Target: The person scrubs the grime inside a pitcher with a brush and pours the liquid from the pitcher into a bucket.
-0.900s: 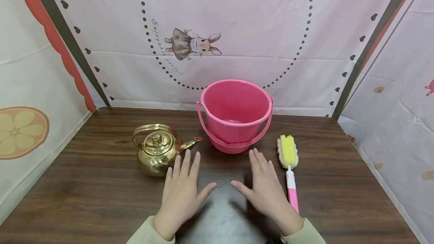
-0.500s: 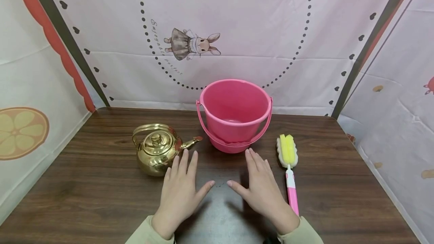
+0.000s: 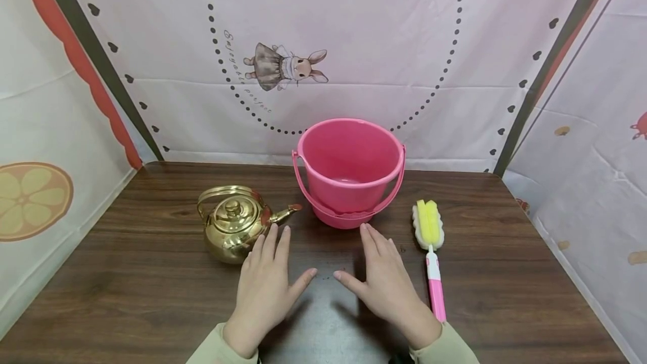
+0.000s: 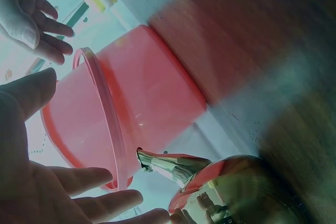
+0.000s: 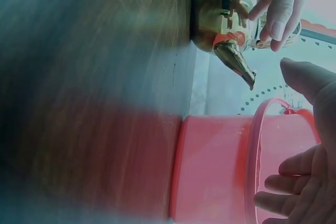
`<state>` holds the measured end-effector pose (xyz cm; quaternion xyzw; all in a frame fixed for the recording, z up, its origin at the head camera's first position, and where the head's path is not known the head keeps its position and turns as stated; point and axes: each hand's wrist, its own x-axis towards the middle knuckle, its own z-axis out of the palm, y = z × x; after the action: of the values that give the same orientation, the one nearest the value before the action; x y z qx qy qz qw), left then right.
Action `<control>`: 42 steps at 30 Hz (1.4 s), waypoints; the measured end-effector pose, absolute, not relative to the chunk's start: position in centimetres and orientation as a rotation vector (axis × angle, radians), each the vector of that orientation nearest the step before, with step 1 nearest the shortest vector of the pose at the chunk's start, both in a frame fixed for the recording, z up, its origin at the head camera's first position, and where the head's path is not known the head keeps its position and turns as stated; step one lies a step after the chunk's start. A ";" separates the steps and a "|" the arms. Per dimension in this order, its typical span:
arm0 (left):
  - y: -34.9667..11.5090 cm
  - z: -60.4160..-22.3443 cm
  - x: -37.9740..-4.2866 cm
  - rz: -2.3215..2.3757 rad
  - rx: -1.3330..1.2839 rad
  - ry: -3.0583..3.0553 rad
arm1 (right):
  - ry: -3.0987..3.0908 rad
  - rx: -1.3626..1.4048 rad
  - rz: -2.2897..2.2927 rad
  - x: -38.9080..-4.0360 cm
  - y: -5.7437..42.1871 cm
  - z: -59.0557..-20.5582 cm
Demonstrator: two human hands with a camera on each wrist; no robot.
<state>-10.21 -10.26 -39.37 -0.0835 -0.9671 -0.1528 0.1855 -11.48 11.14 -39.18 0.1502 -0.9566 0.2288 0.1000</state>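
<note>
My left hand (image 3: 264, 291) hovers over the front middle of the table, fingers straight and thumb spread, holding nothing. Just beyond its fingers stands a brass kettle (image 3: 235, 232), lid on, spout pointing right. My right hand (image 3: 388, 282) mirrors it with straight fingers and thumb out, also holding nothing. A pink bucket (image 3: 349, 195) stands upright behind both hands, its handle (image 3: 349, 215) folded down at the front. To the right of my right hand lies a sponge brush (image 3: 429, 226) with a yellow and white head and a pink and white handle. The left wrist view shows the kettle's spout (image 4: 173, 166) near the bucket.
All of this is on a dark wood-grain table (image 3: 126, 274). A pale printed cloth (image 3: 343, 32) with a rabbit figure hangs behind the table's back edge. More patterned cloth (image 3: 581, 184) closes in the right side, and the left side is draped likewise.
Both hands have drifted slightly to the left, the right one a little more, staying open. The kettle, bucket and brush have kept their places.
</note>
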 end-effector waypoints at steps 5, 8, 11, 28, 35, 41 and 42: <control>-10.3 -39.4 -10.2 -0.434 -0.236 -2.713 | -2.844 0.444 0.671 -11.5 10.9 -39.1; -10.3 -39.4 -10.2 -0.431 -0.238 -2.710 | -2.849 0.446 0.673 -11.6 10.8 -39.1; -10.3 -39.3 -10.2 -0.430 -0.236 -2.713 | -2.853 0.455 0.676 -11.6 10.7 -39.1; -10.9 -38.9 -9.7 -0.443 -0.205 -2.692 | -2.851 0.500 0.678 -11.4 9.7 -38.6; -11.1 -38.9 -9.7 -0.455 -0.187 -2.704 | -2.853 0.524 0.681 -11.4 9.2 -38.5; -11.3 -38.6 -9.6 -0.464 -0.184 -2.694 | -2.836 0.565 0.674 -11.4 8.9 -38.4; -11.3 -38.6 -9.6 -0.467 -0.181 -2.694 | -2.835 0.572 0.669 -11.4 8.8 -38.4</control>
<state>-9.61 -11.29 -38.61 -0.0649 -0.9634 -0.1670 0.1995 -11.44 8.83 -38.44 0.1919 -0.9515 0.2247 0.0863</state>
